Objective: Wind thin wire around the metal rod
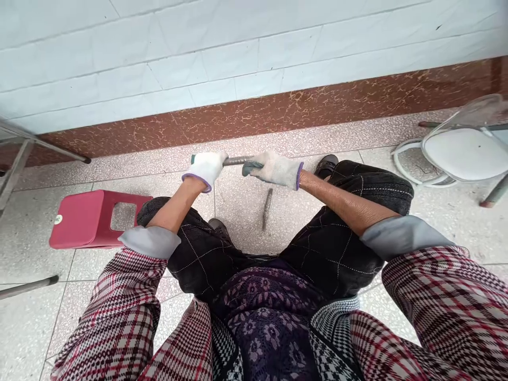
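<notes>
My left hand [209, 166], in a white work glove with a purple cuff, is closed round one end of a grey ribbed metal rod [237, 161]. My right hand [273, 168], gloved the same way with dark grey fingertips, grips the other end. Only the short middle stretch of the rod shows between the two gloves; its ends are hidden. The rod is held about level, above the floor. A second piece, a thin coiled grey length [267, 209], lies on the floor between my feet, below my right hand and apart from it.
A red plastic stool [81, 218] lies at the left, near my left knee. A white round-seated chair [468, 153] stands at the right. Metal furniture legs [59, 147] reach in at the left. A white tiled wall [230, 58] with a brown base runs ahead.
</notes>
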`<state>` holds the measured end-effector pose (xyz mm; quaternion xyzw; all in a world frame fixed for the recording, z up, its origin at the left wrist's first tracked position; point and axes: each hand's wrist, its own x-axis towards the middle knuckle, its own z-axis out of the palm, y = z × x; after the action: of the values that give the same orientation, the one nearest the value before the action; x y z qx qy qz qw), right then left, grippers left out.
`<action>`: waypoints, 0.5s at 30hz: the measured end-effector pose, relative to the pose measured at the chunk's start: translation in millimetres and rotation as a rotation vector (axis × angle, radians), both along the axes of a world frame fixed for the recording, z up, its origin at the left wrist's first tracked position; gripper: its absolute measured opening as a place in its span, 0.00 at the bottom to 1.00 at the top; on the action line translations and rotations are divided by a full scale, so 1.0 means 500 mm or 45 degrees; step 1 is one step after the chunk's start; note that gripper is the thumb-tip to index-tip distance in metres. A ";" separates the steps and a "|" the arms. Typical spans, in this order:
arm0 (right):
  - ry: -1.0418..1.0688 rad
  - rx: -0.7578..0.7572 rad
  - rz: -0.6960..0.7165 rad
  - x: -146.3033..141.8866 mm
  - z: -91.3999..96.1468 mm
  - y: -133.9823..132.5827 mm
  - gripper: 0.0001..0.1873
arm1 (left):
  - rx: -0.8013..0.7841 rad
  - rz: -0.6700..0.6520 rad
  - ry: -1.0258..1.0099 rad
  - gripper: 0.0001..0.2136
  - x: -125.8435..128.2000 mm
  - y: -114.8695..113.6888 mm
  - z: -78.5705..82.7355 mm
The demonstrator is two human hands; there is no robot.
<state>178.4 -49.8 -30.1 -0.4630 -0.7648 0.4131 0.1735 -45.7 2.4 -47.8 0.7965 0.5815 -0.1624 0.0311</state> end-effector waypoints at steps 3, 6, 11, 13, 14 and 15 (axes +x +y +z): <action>-0.036 0.024 -0.060 0.023 0.011 0.033 0.09 | -0.115 -0.243 0.144 0.16 0.023 -0.014 -0.004; -0.066 0.045 -0.105 0.038 0.011 0.076 0.07 | -0.129 -0.310 0.126 0.17 0.036 -0.026 0.006; -0.065 0.016 -0.143 0.047 -0.002 0.126 0.09 | -0.064 -0.226 -0.083 0.16 0.028 -0.043 0.041; -0.031 0.006 -0.110 0.041 -0.011 0.130 0.11 | -0.064 -0.171 -0.264 0.14 0.021 -0.051 0.046; -0.018 0.037 -0.090 0.034 -0.016 0.128 0.11 | -0.080 -0.127 -0.384 0.14 0.019 -0.055 0.045; -0.012 0.079 -0.073 0.025 -0.022 0.124 0.11 | -0.100 -0.062 -0.513 0.14 0.018 -0.057 0.044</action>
<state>191.2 12.0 -41.1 -0.4809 -0.7645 0.3817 0.1960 -36.8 -26.3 -25.8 0.8250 0.5372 -0.0230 0.1739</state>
